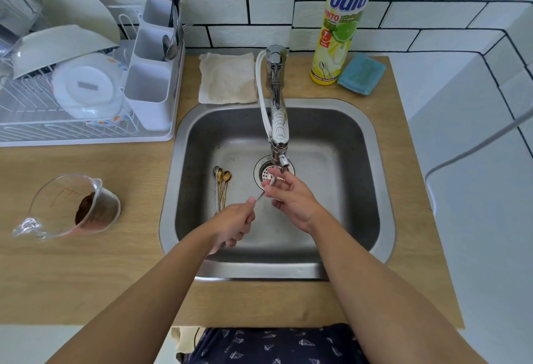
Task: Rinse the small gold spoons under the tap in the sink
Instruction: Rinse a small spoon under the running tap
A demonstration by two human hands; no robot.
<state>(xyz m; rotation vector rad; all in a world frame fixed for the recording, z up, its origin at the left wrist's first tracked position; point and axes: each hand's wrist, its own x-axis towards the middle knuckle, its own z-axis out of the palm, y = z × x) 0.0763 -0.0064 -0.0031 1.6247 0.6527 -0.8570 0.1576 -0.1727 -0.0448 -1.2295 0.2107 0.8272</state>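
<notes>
Both hands are over the steel sink [372, 179], just below the tap [279, 130]. My left hand [235, 224] pinches the handle end of a thin spoon [260, 196]. My right hand [291, 195] curls its fingers round the spoon's bowl end, right under the tap's outlet and above the drain [264, 172]. The bowl itself is hidden by those fingers. A few small gold spoons [222, 187] lie together on the sink floor to the left of the drain, bowls pointing away from me.
A clear measuring cup [72, 205] with brown powder lies tipped on the wooden counter at left. A dish rack [86, 87] with bowls and a cutlery holder stands at back left. Behind the sink are a cloth [227, 78], a dish soap bottle [340, 23] and a blue sponge [362, 74].
</notes>
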